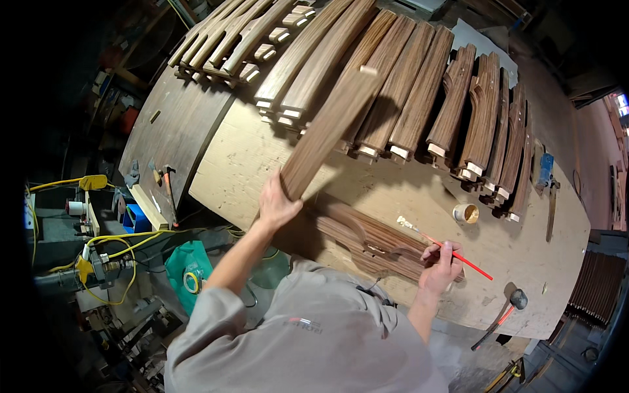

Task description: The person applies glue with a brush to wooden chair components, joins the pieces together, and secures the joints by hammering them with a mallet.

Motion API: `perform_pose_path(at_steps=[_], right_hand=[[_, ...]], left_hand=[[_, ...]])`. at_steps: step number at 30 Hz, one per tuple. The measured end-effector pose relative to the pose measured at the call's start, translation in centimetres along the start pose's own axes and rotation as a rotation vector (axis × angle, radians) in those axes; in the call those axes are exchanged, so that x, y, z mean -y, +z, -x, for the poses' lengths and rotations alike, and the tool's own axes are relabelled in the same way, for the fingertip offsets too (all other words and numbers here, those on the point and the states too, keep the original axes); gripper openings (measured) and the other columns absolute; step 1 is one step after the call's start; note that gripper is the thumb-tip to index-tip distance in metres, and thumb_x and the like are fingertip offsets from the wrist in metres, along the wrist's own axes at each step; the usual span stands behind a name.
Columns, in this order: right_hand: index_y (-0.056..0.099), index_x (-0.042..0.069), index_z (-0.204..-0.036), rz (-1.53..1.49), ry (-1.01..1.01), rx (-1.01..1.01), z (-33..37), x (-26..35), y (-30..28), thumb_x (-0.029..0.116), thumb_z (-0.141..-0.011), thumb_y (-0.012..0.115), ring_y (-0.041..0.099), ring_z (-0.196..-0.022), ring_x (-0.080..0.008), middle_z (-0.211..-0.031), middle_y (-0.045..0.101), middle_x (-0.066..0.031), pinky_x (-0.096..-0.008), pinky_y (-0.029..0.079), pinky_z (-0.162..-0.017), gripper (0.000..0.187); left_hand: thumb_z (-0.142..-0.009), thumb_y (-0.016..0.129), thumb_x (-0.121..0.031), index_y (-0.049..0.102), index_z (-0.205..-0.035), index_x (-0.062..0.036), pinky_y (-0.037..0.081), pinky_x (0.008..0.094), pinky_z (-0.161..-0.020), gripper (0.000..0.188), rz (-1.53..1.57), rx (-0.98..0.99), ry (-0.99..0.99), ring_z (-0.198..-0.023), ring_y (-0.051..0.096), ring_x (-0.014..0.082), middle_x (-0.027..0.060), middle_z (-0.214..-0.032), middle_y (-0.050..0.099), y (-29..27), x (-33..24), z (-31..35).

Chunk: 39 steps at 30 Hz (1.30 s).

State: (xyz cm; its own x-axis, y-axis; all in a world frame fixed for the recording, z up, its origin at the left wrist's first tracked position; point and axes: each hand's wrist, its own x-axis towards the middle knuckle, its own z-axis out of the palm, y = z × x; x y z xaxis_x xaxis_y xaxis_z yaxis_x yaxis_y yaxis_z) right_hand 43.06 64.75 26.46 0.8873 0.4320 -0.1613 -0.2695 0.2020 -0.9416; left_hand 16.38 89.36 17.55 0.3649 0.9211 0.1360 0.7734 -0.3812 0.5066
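Observation:
My left hand [280, 200] is wrapped round a brown wooden rail [331, 134], raised and tilted above the bench, with a pale tenon at its far end. In my right hand [440, 265] a thin red-handled brush [458, 257] is pinched, its pale-coated tip [406, 223] pointing to the far left. Below the hands lies a shaped wooden piece [367, 237] with curved cutouts, near my body. A small tub [466, 213] of pale paste, probably glue, stands on the bench beyond my right hand.
Several wooden rails [393, 85] with pale tenons line the far side of the board-topped bench [229, 157]. A mallet [517, 300] lies at the right edge and a hammer [169, 183] at the left. A blue clamp [545, 171] is at far right. Yellow cables [124, 245] hang at left.

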Motion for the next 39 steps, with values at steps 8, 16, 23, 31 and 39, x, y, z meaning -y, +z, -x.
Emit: perform_pose_path(at_steps=[8,16,23,31,39], right_hand=[[0.051,0.000,-0.086,0.198,-0.290,0.210,-6.7,2.7,8.1,0.010,-0.094,0.054,0.059,-0.058,-0.0170,-0.072,0.060,-0.0108,-0.0280,0.050,-0.052,0.012],[0.054,0.001,-0.084,0.309,-0.284,0.322,-15.3,0.0,19.9,0.011,-0.090,0.063,0.060,-0.055,-0.0106,-0.070,0.063,-0.0081,-0.0224,0.049,-0.048,0.015],[0.053,0.002,-0.085,0.403,-0.241,0.402,-17.4,-3.3,22.2,0.013,-0.090,0.064,0.060,-0.057,-0.0097,-0.070,0.063,-0.0068,-0.0219,0.049,-0.049,0.017],[0.051,0.001,-0.085,0.448,-0.274,0.274,-17.6,-2.4,20.5,0.010,-0.091,0.062,0.060,-0.057,-0.0108,-0.069,0.063,-0.0077,-0.0233,0.050,-0.050,0.015],[0.052,0.002,-0.088,0.406,-0.210,0.385,-17.5,-3.8,22.1,0.010,-0.090,0.063,0.062,-0.060,-0.0102,-0.071,0.065,-0.0077,-0.0226,0.051,-0.053,0.014]], left_hand=[[-0.057,0.078,-0.026,0.040,-0.131,-0.0014,0.046,0.0462,-0.085,0.088,0.003,-0.015,-0.031,-0.099,0.054,0.0397,0.0232,-0.107,0.053,1.5,0.7,2.9],[-0.055,0.080,-0.026,0.041,-0.126,-0.0002,0.046,0.0454,-0.084,0.085,0.057,0.002,0.004,-0.097,0.054,0.0384,0.0213,-0.105,0.056,2.6,-3.6,-3.2],[-0.052,0.082,-0.024,0.041,-0.126,-0.0006,0.047,0.0449,-0.083,0.088,0.066,-0.010,0.023,-0.097,0.055,0.0386,0.0211,-0.108,0.056,2.8,-3.1,-3.2],[-0.051,0.082,-0.027,0.041,-0.130,0.0001,0.046,0.0444,-0.084,0.093,0.058,-0.007,0.007,-0.101,0.055,0.0365,0.0194,-0.115,0.054,3.5,-2.7,-3.0],[-0.054,0.080,-0.020,0.036,-0.136,0.0011,0.038,0.0489,-0.092,0.095,0.000,0.001,0.078,-0.110,0.048,0.0388,0.0224,-0.124,0.047,2.2,-4.2,-3.1]])
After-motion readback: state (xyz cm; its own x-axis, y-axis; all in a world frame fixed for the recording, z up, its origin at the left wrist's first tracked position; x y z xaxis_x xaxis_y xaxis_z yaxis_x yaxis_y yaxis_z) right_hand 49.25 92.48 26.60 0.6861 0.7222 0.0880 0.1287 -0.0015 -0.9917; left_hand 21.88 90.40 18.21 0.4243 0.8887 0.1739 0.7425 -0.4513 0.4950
